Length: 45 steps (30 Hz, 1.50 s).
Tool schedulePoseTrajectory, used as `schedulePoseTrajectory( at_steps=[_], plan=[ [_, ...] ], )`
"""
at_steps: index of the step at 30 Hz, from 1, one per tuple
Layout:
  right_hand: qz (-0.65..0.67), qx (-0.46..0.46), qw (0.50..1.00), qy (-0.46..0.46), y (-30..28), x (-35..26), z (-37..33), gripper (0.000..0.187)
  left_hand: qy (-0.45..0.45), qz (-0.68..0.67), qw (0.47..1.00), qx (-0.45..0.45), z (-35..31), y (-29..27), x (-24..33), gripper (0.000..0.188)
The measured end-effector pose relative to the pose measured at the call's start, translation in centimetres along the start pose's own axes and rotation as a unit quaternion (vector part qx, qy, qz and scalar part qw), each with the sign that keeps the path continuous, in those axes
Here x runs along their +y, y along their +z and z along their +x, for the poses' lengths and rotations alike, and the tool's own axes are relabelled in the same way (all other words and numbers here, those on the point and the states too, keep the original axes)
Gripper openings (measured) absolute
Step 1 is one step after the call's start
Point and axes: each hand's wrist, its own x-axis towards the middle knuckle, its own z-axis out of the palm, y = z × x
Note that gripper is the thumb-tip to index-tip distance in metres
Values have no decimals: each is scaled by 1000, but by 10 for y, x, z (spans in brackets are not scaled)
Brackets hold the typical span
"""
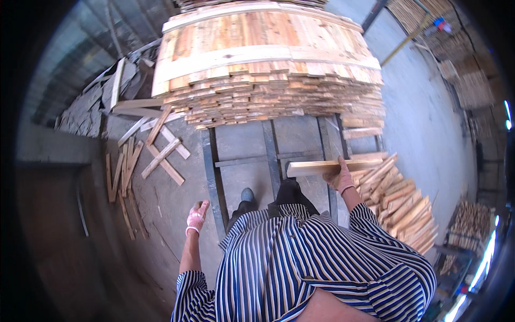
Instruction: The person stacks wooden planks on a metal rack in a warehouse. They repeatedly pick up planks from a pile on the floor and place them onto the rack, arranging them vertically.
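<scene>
My right hand, in a work glove, grips a short pale wooden board held roughly level above the metal rails. Its fingers wrap round the board's middle. My left hand, in a pinkish glove, hangs low at my left side, holding nothing, its fingers loosely apart. Close to my right forearm lies a heap of short wooden boards. Ahead of me rises a large stack of boards, layered neatly, with long pale strips laid across its top.
Dark metal rails run along the floor from the stack to my feet, joined by a crossbar. Loose wood strips lie scattered at left. Grey sheeting is piled by the wall. More wood stacks stand far right.
</scene>
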Motion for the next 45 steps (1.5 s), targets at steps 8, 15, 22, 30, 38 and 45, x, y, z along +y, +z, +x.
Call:
schedulePoseTrajectory(
  at_steps=[8, 15, 22, 30, 38, 45],
  plan=[
    [-42, 27, 998, -30, -13, -4, -96, 67, 74, -235, 944, -221, 71, 72, 97, 30],
    [-292, -50, 946, -133, 7, 22, -146, 65, -11, -279, 778, -562, -39, 182, 302, 60],
    [-523, 66, 781, -334, 2, 62, -133, 49, -81, -316, 763, -558, -69, 247, 364, 75],
    [-362, 620, 661, -218, -300, -113, -200, 74, -104, -295, 753, -579, -100, 345, 441, 75],
    [-257, 682, 683, 42, -461, -142, -314, 94, -127, -218, 759, -600, -153, 406, 512, 77],
    [-483, 696, 529, 50, -497, -127, -251, 83, -165, -149, 750, -623, -168, 449, 551, 72]
  ],
)
